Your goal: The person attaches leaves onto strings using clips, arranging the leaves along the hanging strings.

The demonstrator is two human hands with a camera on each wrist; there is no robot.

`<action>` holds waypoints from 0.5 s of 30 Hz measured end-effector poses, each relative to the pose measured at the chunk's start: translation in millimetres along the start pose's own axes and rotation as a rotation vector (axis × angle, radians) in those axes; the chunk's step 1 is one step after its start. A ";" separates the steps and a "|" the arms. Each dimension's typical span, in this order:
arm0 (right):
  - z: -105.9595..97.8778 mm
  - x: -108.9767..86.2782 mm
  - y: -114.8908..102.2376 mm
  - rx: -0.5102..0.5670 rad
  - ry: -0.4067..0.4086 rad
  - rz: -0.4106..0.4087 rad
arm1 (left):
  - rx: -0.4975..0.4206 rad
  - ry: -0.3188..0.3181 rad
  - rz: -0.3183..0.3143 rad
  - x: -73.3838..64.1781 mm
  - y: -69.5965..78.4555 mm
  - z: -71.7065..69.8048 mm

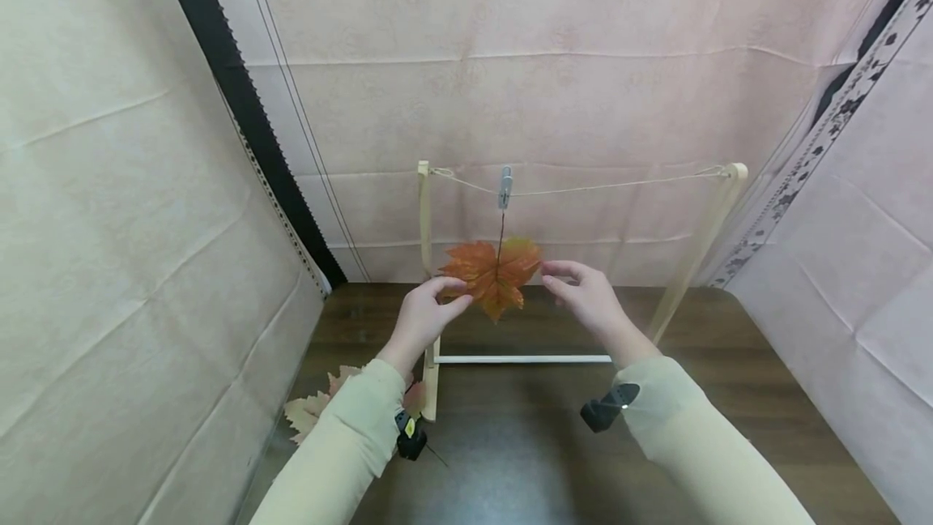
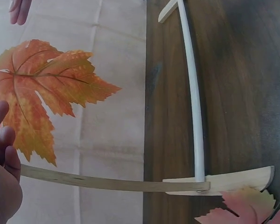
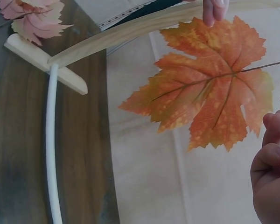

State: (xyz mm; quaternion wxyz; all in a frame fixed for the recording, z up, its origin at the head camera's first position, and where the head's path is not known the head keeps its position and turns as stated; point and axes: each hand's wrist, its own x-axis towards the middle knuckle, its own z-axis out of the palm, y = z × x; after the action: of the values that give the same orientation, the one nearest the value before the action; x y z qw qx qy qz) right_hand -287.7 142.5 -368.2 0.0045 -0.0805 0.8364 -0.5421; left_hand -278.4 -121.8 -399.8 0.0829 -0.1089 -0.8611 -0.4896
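Observation:
An orange maple leaf (image 1: 484, 270) hangs by its dark stem from a pale clothespin (image 1: 505, 187) on a thin string (image 1: 619, 185). My left hand (image 1: 424, 316) is at the leaf's left edge, the edge pinched between thumb and forefinger. Bent fingers of my right hand (image 1: 589, 298) are close beside the leaf's right edge, with thumb and forefinger apart. In the left wrist view, a small gap shows between the right fingertips (image 2: 19, 11) and the leaf (image 2: 51, 79). The right wrist view shows the left fingertips (image 3: 215, 11) overlapping the leaf's upper edge.
A wooden frame with a left post (image 1: 426, 221), right post (image 1: 696, 253) and white crossbar (image 1: 521, 360) stands on the brown table (image 1: 503, 444). Paler leaves (image 1: 306, 413) lie by its left foot, partly behind my left sleeve. Light cloth (image 1: 583, 112) hangs behind and at both sides.

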 end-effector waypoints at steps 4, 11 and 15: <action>1.4 -1.7 5.7 -0.003 -0.014 0.003 | -0.008 -0.017 -0.030 -2.9 -7.0 1.0; 5.1 -6.2 19.4 -0.028 -0.038 0.013 | -0.029 -0.019 -0.060 -9.8 -20.6 1.7; 8.3 -8.8 28.4 0.001 -0.028 0.018 | -0.029 -0.051 -0.081 -13.5 -28.7 0.3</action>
State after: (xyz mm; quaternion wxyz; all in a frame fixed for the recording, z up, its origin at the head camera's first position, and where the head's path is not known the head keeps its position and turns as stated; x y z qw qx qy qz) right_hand -281.9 147.5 -398.1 0.0213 -0.0807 0.8366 -0.5414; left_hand -273.1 -137.3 -427.0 0.0395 -0.0874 -0.8595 -0.5021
